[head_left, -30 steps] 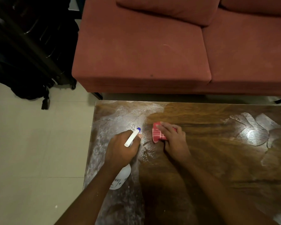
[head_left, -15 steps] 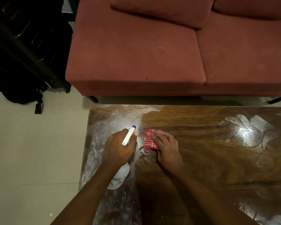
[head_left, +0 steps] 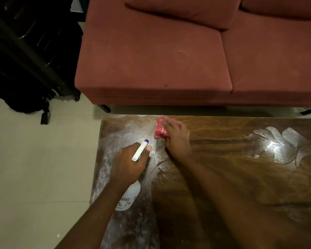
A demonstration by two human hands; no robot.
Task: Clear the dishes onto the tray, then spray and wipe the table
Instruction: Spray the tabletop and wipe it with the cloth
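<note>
My left hand (head_left: 127,162) grips a white spray bottle (head_left: 128,196) with a blue-tipped nozzle, held over the left end of the dark wooden table (head_left: 241,177). My right hand (head_left: 176,139) presses a red-and-white checked cloth (head_left: 161,129) flat on the table near its far edge, just beyond the nozzle. The wood around both hands is streaked with whitish wet film. No dishes or tray are in view.
A red sofa (head_left: 169,60) stands right behind the table's far edge with a narrow gap between. A black wheeled suitcase and bag (head_left: 25,69) sit on the pale tiled floor (head_left: 34,168) at the left. Shiny wet smears (head_left: 280,146) show at the table's right.
My right hand has slid the cloth away from me, from beside the nozzle up to the table's far edge. My left hand keeps its hold on the bottle in about the same spot.
</note>
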